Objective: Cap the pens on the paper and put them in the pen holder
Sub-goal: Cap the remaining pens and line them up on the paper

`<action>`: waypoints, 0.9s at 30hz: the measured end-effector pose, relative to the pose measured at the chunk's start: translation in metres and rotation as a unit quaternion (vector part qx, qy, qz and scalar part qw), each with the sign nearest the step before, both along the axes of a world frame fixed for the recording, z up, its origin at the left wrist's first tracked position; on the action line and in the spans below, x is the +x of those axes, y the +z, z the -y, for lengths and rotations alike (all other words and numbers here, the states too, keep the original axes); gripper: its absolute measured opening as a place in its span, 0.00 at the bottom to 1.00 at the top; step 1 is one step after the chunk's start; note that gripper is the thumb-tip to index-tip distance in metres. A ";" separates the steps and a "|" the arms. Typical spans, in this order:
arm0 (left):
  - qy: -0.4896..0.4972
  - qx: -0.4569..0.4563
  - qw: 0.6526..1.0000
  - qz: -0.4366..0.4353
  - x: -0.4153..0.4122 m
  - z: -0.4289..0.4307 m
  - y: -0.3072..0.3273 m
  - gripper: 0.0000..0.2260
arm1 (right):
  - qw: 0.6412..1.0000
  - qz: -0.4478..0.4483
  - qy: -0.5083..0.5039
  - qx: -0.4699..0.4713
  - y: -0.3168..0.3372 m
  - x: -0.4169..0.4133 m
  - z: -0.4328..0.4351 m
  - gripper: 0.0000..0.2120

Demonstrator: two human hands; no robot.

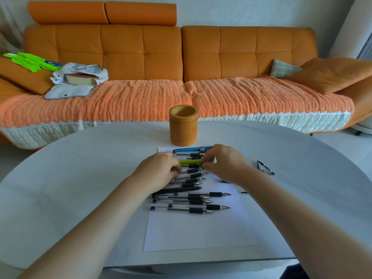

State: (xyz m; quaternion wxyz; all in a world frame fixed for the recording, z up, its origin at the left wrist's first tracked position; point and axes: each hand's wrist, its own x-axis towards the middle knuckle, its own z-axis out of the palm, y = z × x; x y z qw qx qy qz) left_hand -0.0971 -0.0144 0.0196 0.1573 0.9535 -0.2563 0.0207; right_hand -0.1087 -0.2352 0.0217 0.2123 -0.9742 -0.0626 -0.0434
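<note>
Your right hand (227, 164) pinches green pen (190, 162) near pen holder (183, 127); left hand (159, 170): grip unclear. One holder, one paper (197, 228), dozen-plus pens (194, 196).

You're facing an orange leather sofa (141, 51) against a pale wall (221, 11), with two headrests (102, 13) raised on its left half only. An orange knit throw (241, 93) with a white edge covers the seat. On the left lies a white tote bag (88, 70) with a book (80, 79) inside (title unreadable), and something neon green (30, 61) behind it. On the right are an orange cushion (332, 75) and a plaid pillow (283, 68). A white rounded table (80, 178) sits in front of you, with pale floor (342, 139) beyond. The daylight is soft and even.
</note>
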 end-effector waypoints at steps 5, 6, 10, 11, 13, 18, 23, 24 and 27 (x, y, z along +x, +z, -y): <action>0.002 0.009 1.000 0.002 0.000 -0.005 0.006 0.03 | 1.000 -0.005 -0.004 -0.016 0.001 0.004 0.002 0.05; 0.007 0.003 1.000 -0.010 -0.001 -0.006 0.008 0.03 | 1.000 -0.010 -0.001 -0.016 0.002 0.004 0.003 0.06; 0.018 -0.016 0.998 -0.059 -0.002 -0.003 0.009 0.04 | 0.999 -0.007 0.006 0.035 0.012 0.005 0.015 0.08; 0.016 -0.023 0.997 -0.071 -0.002 -0.002 0.009 0.03 | 0.999 0.000 -0.001 0.049 0.016 0.005 0.020 0.08; 0.010 -0.038 0.996 -0.084 -0.003 0.002 0.008 0.03 | 0.998 0.006 -0.016 0.052 0.023 0.003 0.030 0.08; 0.009 -0.057 0.995 -0.082 -0.008 0.011 0.009 0.09 | 0.998 -0.060 -0.022 0.025 0.023 -0.011 0.046 0.08; 0.004 -0.050 0.998 -0.049 -0.009 0.018 0.008 0.09 | 0.995 -0.099 -0.017 0.019 0.015 -0.020 0.042 0.06; 0.005 -0.049 0.998 -0.047 -0.009 0.019 0.008 0.09 | 0.995 -0.099 -0.015 0.008 0.014 -0.021 0.041 0.06; 0.012 -0.047 0.998 -0.044 -0.011 0.024 0.007 0.07 | 0.995 -0.095 -0.007 -0.020 0.014 -0.022 0.039 0.06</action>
